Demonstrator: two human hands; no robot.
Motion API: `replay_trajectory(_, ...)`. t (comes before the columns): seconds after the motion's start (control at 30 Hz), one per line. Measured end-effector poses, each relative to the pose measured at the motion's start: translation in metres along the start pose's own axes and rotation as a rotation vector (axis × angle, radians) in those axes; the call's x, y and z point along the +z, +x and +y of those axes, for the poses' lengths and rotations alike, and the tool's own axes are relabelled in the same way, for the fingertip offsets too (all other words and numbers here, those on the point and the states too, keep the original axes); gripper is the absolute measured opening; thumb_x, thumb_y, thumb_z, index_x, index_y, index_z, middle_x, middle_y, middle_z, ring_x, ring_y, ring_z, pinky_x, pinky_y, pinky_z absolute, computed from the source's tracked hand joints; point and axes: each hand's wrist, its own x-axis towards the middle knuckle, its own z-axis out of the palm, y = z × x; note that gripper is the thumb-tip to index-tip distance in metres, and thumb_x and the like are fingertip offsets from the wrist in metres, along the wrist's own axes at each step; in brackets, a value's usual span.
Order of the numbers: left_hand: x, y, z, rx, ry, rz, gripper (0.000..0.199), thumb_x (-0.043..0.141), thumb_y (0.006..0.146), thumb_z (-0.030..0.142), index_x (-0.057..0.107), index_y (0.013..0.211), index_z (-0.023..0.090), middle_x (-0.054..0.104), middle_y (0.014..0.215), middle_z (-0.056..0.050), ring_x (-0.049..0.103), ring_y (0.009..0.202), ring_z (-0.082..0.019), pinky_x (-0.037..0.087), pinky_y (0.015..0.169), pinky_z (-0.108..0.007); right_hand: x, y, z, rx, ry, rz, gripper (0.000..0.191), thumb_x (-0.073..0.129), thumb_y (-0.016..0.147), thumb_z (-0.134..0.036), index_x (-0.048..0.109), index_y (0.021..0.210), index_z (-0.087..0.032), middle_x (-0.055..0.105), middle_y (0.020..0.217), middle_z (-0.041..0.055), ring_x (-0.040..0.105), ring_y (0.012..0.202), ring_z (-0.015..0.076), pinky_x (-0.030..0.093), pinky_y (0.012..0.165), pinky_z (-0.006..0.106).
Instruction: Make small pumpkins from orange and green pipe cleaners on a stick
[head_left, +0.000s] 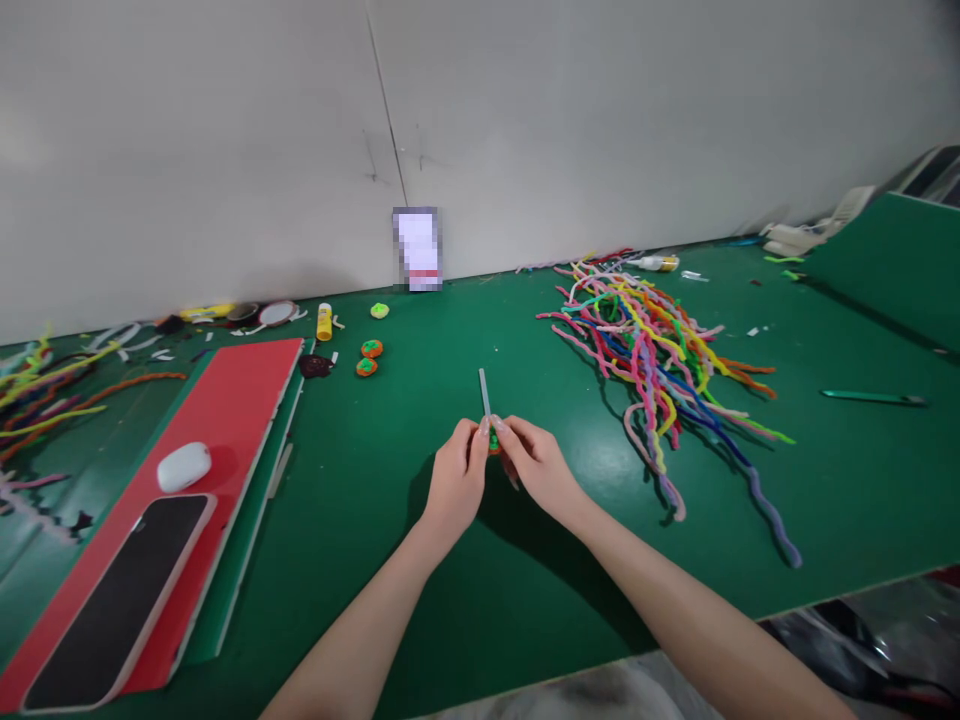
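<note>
My left hand and my right hand meet above the middle of the table, thumbs and fingers pinched together. Between them shows part of a small orange-and-green fuzzy piece, mostly hidden by the fingers. A pale, thin strip points up and away from the fingertips. Its lower end is covered, so which hand grips it is unclear. Farther off to the left lie two similar orange pieces with green tops and a pale yellow one with a green top.
Colourful pipe cleaners are heaped at right, near green tweezers. At left, a red board carries a phone and a white case. A glue stick stands behind; a pixelated screen leans on the wall.
</note>
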Motion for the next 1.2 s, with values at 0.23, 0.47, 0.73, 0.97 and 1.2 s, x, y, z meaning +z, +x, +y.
replay_trajectory(0.23, 0.003, -0.001, -0.001, -0.025, -0.012, 0.008, 0.031, 0.029, 0.087, 0.041, 0.040, 0.069, 0.019, 0.043, 0.058, 0.004, 0.040, 0.049, -0.009, 0.030, 0.049, -0.021, 0.002, -0.001, 0.002, -0.033, -0.087, 0.013, 0.032, 0.032, 0.089, -0.041, 0.042, 0.066, -0.020, 0.039, 0.048, -0.0048, 0.039, 0.041, 0.0085, 0.032, 0.041, 0.021)
replay_trajectory(0.47, 0.005, -0.003, -0.003, -0.004, 0.218, 0.021, 0.032, 0.022, 0.089, 0.040, 0.041, 0.074, 0.020, 0.048, 0.064, 0.001, 0.045, 0.053, -0.012, 0.030, 0.050, -0.023, 0.002, -0.003, 0.002, -0.072, -0.211, 0.034, 0.030, 0.028, 0.090, -0.036, 0.043, 0.069, -0.020, 0.042, 0.052, -0.0030, 0.041, 0.046, 0.0104, 0.033, 0.046, 0.023)
replay_trajectory(0.73, 0.008, -0.004, -0.006, 0.021, 0.316, 0.040, 0.032, 0.017, 0.090, 0.035, 0.045, 0.083, 0.020, 0.054, 0.072, -0.001, 0.050, 0.058, -0.013, 0.034, 0.050, -0.024, 0.006, -0.003, 0.002, -0.070, -0.289, 0.087, 0.029, 0.034, 0.088, -0.036, 0.047, 0.069, -0.019, 0.048, 0.054, -0.0019, 0.045, 0.048, 0.0111, 0.033, 0.049, 0.024)
replay_trajectory(0.97, 0.011, -0.006, -0.004, 0.001, 0.275, 0.069, 0.031, 0.018, 0.091, 0.034, 0.044, 0.083, 0.020, 0.056, 0.072, -0.001, 0.053, 0.060, -0.014, 0.036, 0.051, -0.023, 0.010, -0.004, 0.003, -0.072, -0.313, 0.132, 0.029, 0.035, 0.087, -0.037, 0.047, 0.068, -0.019, 0.053, 0.059, 0.0004, 0.048, 0.052, 0.0128, 0.034, 0.051, 0.024)
replay_trajectory(1.2, 0.012, -0.007, -0.002, -0.048, 0.322, 0.081, 0.031, 0.018, 0.090, 0.038, 0.042, 0.082, 0.021, 0.056, 0.070, -0.001, 0.053, 0.055, -0.014, 0.032, 0.047, -0.022, 0.015, -0.004, 0.004, -0.046, -0.296, 0.143, 0.029, 0.036, 0.087, -0.038, 0.045, 0.066, -0.019, 0.052, 0.058, 0.0000, 0.047, 0.051, 0.0121, 0.034, 0.051, 0.024)
